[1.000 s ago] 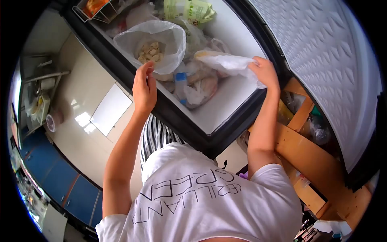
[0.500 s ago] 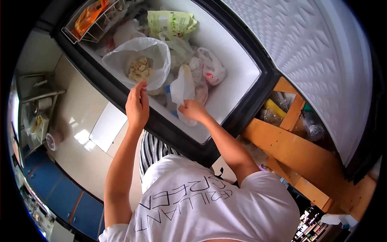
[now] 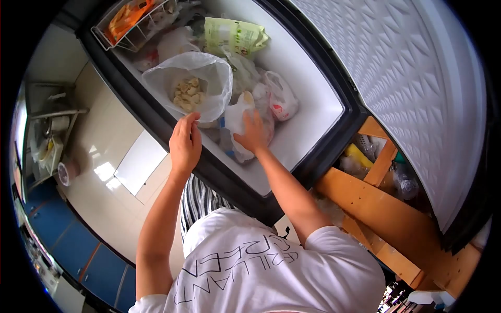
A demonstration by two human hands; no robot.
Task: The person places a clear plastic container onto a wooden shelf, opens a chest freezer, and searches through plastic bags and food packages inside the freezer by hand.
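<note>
My left hand (image 3: 185, 143) pinches the near rim of an open, clear plastic bag (image 3: 216, 86) inside a chest freezer. At the bottom of that bag lie pale, lumpy pieces of food (image 3: 188, 95) that look like dumplings. To the right, my right hand (image 3: 252, 133) lies on a white plastic bag (image 3: 236, 117), its fingers spread over it. What that white bag contains is mostly hidden. A knotted bag with red print (image 3: 282, 96) rests just beyond my right hand.
The freezer's black rim (image 3: 224, 185) runs close to my body, and its white lid (image 3: 386, 68) stands raised at right. A green package (image 3: 235, 35) and a wire basket (image 3: 125, 36) are at the far end. Wooden boards (image 3: 386, 208) flank the right side.
My right hand has gone from gripping the white bag's near part to lying spread on it, farther in. The left hand stays at the clear bag's rim. The view has shifted slightly.
</note>
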